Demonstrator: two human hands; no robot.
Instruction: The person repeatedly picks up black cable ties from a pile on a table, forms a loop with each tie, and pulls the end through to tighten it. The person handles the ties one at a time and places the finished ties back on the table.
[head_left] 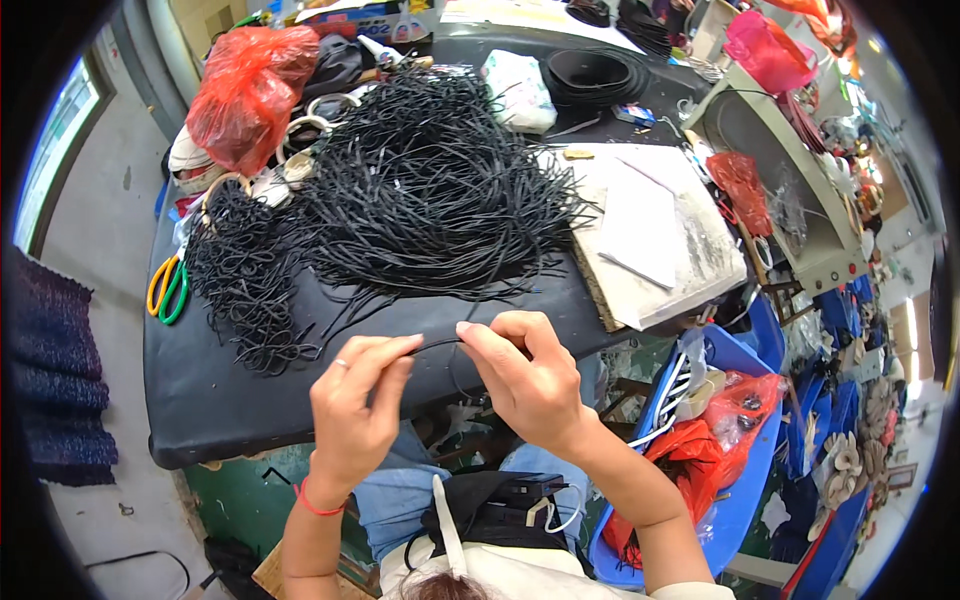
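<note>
- holding a black cord (437, 346) between both hands, above the near edge of the desk (225, 420).
- pinched at one side by thumb and fingertips of the left hand (352, 395), at the other by those of the right hand (530, 385).
- stretched side to side across the small gap between the fingertips, slightly bowed, roughly along the near edge.
- cannot tell whether joined to the thin dark curve dangling below the right fingertips.
- facing a large pile of black cords (430, 190), heaped from mid-desk toward the far edge; seemingly closer to the right hand than to the left.
- flanked, toward the left edge, by a smaller tangled bundle (250, 270), nearer to the left hand, with scissors (168, 290) right at that edge.
- bounded at the right end by a pale board (700, 260), and lower down by a blue tub (760, 470) beside the right forearm.
- leaving dark desk surface between pile and near edge, broadest toward the near left corner; likely roomier for moving leftward than rightward.
</note>
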